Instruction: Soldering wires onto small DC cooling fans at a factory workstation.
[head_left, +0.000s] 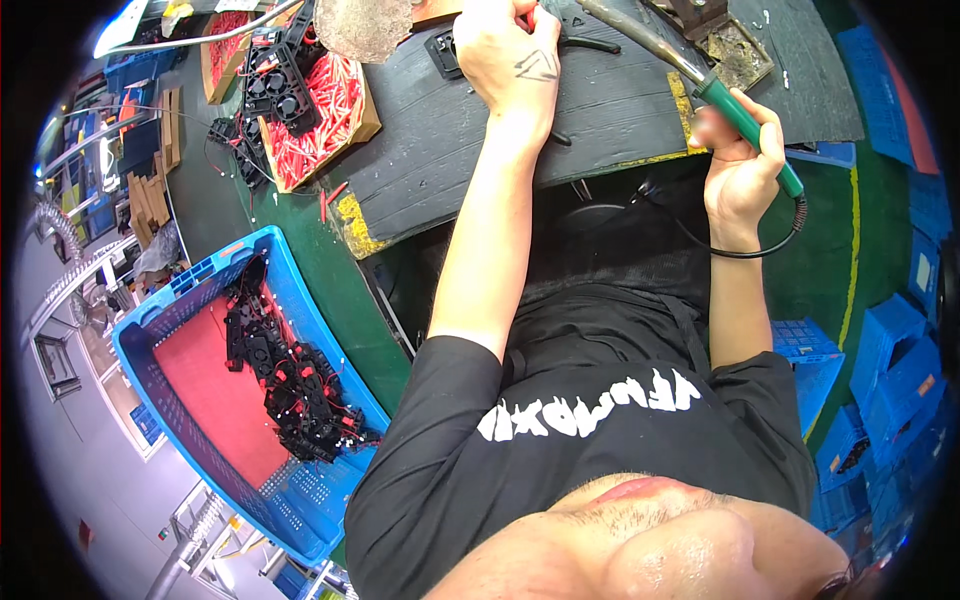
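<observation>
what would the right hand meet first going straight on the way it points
Likely the grimy metal tray on the bench; depth is unclear, so the right hand, holding the soldering iron, might pass above.

Left hand: cut by the upper edge; anything pinched in it cannot be told. Black plastic part: partly covered by that hand. Soldering iron: handle partly behind the fingers of the right hand, thumb blurred; tip beyond the upper edge. Black cable: far run lost in shadow below the desk.
</observation>
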